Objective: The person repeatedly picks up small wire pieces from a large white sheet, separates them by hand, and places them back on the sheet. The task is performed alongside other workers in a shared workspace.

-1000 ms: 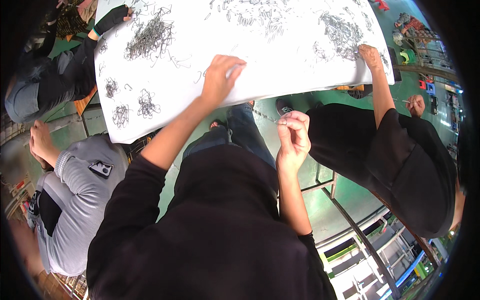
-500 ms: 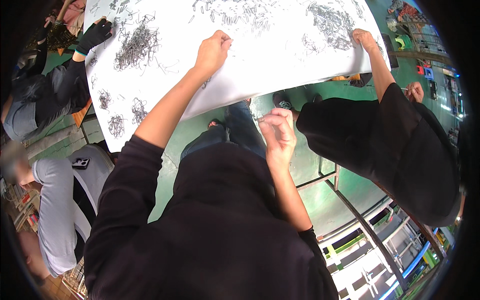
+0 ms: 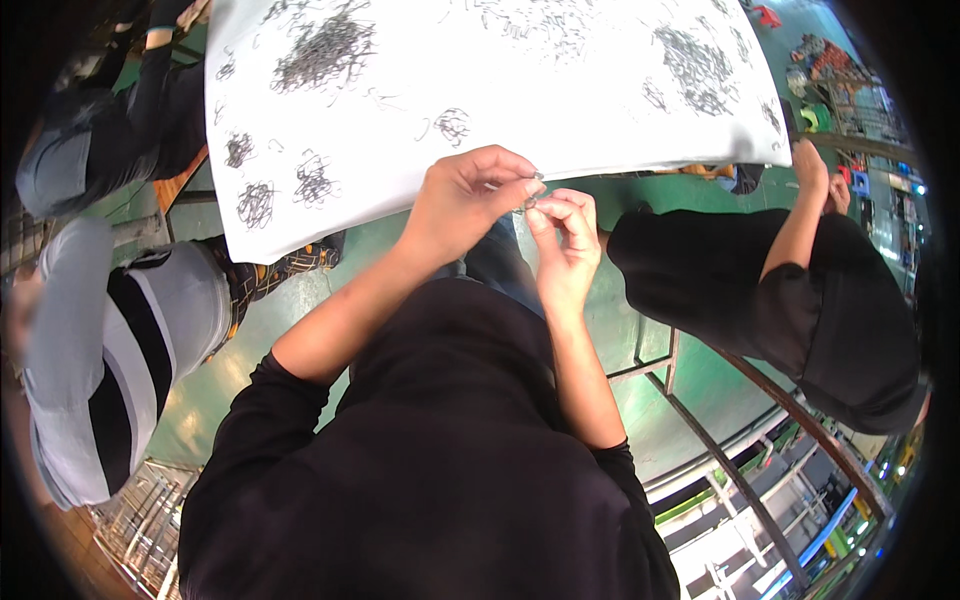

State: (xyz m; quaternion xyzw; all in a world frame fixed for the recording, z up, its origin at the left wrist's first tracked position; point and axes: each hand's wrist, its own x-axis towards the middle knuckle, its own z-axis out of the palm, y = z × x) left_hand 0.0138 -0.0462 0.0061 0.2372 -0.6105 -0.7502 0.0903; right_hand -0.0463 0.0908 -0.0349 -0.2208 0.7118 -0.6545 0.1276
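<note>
Since the earlier frame, we saw the left hand (image 3: 462, 205) drop back from over the white surface (image 3: 600, 115) to meet the right hand (image 3: 568, 245); the hand of the person in black (image 3: 809, 168), on our right, also came off the surface.

We logged both hands nearly touching at the fingertips, just off the near edge, above the wearer's legs. The right fingers were pinching a small dark piece (image 3: 530, 205), thumb against index; the left fingers were closed together on something tiny at the same spot (one piece or two, we couldn't tell, too small and blurred).

Around them, we noted a small tangle (image 3: 452, 126) on the surface just ahead of the left hand, a large dark pile (image 3: 327, 52) beyond it to the left, loose clusters (image 3: 312, 180) near the left corner, scattered pieces (image 3: 540, 25) at the far middle and another pile (image 3: 697, 68) on the right.

Risks, as we judged them: the grip was only fingertip-deep, so a slight slip could have sent the piece down to the green floor (image 3: 480, 408), since no surface lay right under it. We also thought pieces this thin could snag each other, or spring loose if the two pinches pulled unevenly.
</note>
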